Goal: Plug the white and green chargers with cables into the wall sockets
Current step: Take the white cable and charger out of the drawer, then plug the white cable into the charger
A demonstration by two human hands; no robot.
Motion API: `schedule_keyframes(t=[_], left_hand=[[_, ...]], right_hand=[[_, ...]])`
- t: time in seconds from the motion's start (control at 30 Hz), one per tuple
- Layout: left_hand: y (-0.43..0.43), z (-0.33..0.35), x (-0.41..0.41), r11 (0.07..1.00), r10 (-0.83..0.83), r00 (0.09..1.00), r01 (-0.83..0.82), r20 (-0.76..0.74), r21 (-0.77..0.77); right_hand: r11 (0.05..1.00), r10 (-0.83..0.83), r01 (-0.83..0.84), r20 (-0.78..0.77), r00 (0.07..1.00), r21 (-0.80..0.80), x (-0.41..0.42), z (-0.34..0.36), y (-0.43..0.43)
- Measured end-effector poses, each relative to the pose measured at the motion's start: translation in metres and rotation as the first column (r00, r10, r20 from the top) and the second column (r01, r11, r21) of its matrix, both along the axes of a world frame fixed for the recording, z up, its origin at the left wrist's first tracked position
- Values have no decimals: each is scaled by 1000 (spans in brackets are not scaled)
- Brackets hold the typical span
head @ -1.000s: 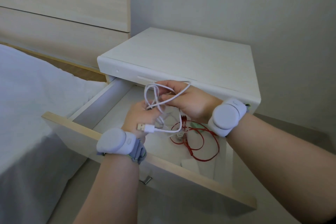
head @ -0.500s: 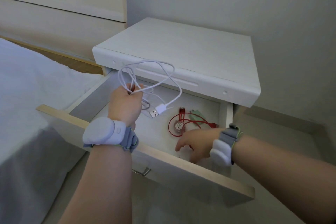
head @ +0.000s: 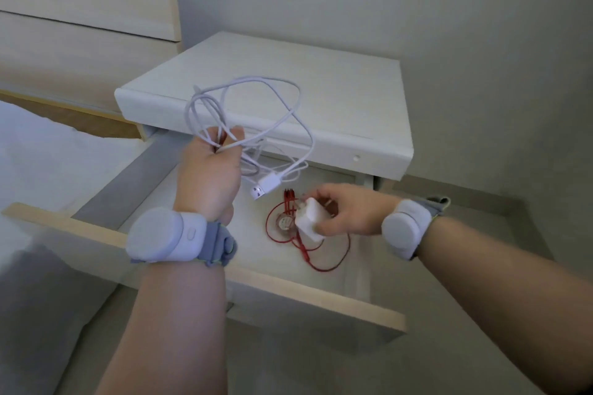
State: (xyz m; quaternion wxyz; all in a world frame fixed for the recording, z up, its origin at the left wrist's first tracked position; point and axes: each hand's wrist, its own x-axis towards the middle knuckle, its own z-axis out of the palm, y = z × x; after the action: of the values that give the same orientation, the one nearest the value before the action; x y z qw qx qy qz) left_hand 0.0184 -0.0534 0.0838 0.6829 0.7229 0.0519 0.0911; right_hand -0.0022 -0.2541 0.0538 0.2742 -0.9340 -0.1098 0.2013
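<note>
My left hand (head: 208,170) grips a coiled white cable (head: 256,106) above the open drawer (head: 192,253); its USB plug (head: 266,187) dangles to the right of the hand. My right hand (head: 346,212) pinches a white charger block (head: 309,214) just above the drawer floor. A red cable (head: 321,253) lies looped on the drawer bottom under that hand. The green charger is hidden behind my right hand. No wall socket shows.
A white bedside cabinet (head: 321,99) stands against the grey wall, its drawer pulled out toward me. A bed with white sheets (head: 41,176) lies to the left, with a wooden headboard (head: 80,9) behind it. Both wrists wear grey bands.
My left hand has lifted the white cable higher. My right hand let go of the cable, reached to the drawer's front right, and now holds the white charger.
</note>
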Motion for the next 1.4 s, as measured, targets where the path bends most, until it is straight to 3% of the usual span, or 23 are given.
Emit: schedule_keyframes(t=[0.13, 0.3, 0.4, 0.5, 0.63, 0.7, 0.77, 0.87, 0.97, 1.03, 1.1, 1.2, 1.27, 1.4], left_hand=[[-32, 6, -7, 997, -80, 994, 80, 77, -5], [-87, 18, -39, 984, -165, 977, 154, 131, 92], [-130, 26, -69, 982, -171, 970, 152, 173, 115], [-163, 26, -87, 963, -218, 957, 179, 191, 201], [-232, 8, -97, 923, -296, 947, 251, 122, 292], [-262, -9, -97, 866, -342, 939, 300, 35, 399], [-287, -29, -102, 812, -349, 936, 329, -51, 483], [-313, -54, -110, 787, -329, 926, 377, -185, 489], [-328, -73, -122, 806, -354, 880, 459, -317, 374], [-332, -77, -129, 839, -356, 803, 500, -478, 216], [-331, -81, -132, 863, -302, 673, 494, -675, 107], [-325, -90, -132, 874, -340, 584, 486, -737, -18], [-322, -94, -132, 879, -339, 579, 475, -742, -31], [-317, -100, -133, 888, -318, 548, 459, -774, -41]], right_hand=[[942, -181, 181, -25, 983, 284, -20, 16, -38], [748, -295, 318, -136, 946, 583, -56, 15, -74], [417, -296, 411, -307, 905, 810, -83, 12, -102], [125, -239, 449, -413, 879, 885, -104, 5, -122], [-256, -187, 467, -517, 835, 846, -139, -9, -176], [-386, -178, 513, -607, 774, 767, -149, -15, -199], [-403, -219, 534, -645, 733, 743, -153, -20, -218], [-373, -327, 525, -638, 697, 765, -153, -29, -236], [-328, -359, 540, -631, 688, 775, -155, -41, -253], [-240, -407, 596, -637, 655, 766, -158, -48, -262], [-83, -476, 672, -622, 621, 735, -162, -57, -274], [69, -533, 747, -609, 588, 661, -176, -69, -297], [47, -595, 785, -614, 519, 618, -186, -77, -314], [-120, -687, 798, -630, 363, 590, -199, -83, -338]])
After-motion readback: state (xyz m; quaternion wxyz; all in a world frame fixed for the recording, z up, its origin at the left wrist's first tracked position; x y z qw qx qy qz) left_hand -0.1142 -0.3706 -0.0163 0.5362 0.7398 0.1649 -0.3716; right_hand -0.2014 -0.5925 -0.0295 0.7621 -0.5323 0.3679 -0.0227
